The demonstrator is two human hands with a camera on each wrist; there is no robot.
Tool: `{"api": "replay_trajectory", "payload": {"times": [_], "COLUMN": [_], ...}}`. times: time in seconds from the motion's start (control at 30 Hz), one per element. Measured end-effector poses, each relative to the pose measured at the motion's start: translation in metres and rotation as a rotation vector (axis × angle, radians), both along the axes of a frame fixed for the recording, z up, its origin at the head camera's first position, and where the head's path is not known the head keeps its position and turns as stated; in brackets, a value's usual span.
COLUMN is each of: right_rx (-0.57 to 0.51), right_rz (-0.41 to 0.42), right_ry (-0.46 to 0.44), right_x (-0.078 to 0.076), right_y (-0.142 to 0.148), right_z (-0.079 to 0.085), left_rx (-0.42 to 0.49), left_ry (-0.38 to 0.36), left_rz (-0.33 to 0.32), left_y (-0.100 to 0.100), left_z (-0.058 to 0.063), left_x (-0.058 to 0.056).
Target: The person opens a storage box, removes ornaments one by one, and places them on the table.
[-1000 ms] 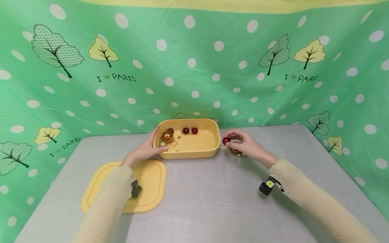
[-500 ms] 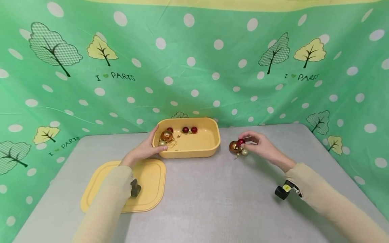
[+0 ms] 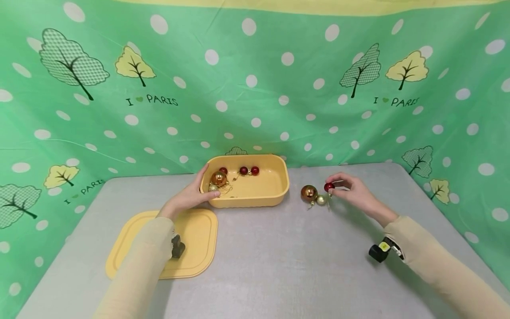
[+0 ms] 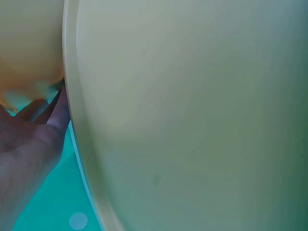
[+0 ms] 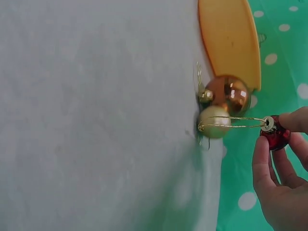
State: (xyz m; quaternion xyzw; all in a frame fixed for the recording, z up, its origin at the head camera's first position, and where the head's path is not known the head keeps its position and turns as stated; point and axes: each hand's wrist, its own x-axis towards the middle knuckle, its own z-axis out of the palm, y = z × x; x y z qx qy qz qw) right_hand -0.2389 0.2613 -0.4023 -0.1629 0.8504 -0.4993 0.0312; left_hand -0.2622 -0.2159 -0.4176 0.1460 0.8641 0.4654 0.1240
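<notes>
My right hand (image 3: 354, 192) pinches a small red bauble (image 3: 329, 187) between thumb and fingers. In the right wrist view, a gold thread loop hangs from the cap of that bauble (image 5: 278, 137) across a pale gold bauble (image 5: 215, 126). This gold bauble and a larger copper bauble (image 3: 309, 193) sit side by side on the table, just left of the right hand. My left hand (image 3: 190, 196) grips the left end of a yellow box (image 3: 249, 203), its thumb over the rim. Inside the box lie a copper bauble (image 3: 218, 178), a gold one (image 3: 213, 188) and several red ones (image 3: 255, 170).
A yellow lid (image 3: 199, 248) lies flat on the grey table (image 3: 271, 266) under the left forearm; it fills most of the left wrist view. A green polka-dot cloth (image 3: 255, 106) hangs close behind the box and along both sides.
My right hand has moved right, away from the box, with the red bauble, uncovering the copper and gold baubles on the table. The left hand stays on the box.
</notes>
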Motion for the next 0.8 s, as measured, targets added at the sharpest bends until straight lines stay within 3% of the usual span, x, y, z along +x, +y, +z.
{"api": "replay_trajectory", "payload": {"times": [0.43, 0.8], "right_rx": [0.102, 0.186], "right_rz": [0.001, -0.005], "right_ry": [-0.010, 0.007], "right_x": [-0.018, -0.026], "right_y": [0.005, 0.002], "right_z": [-0.022, -0.030], "left_rx": [-0.017, -0.006], "left_ry": [0.000, -0.002], "left_rz": [0.007, 0.007], "left_y": [-0.001, -0.003], "left_z": [-0.005, -0.006], "left_x": [-0.002, -0.003]}}
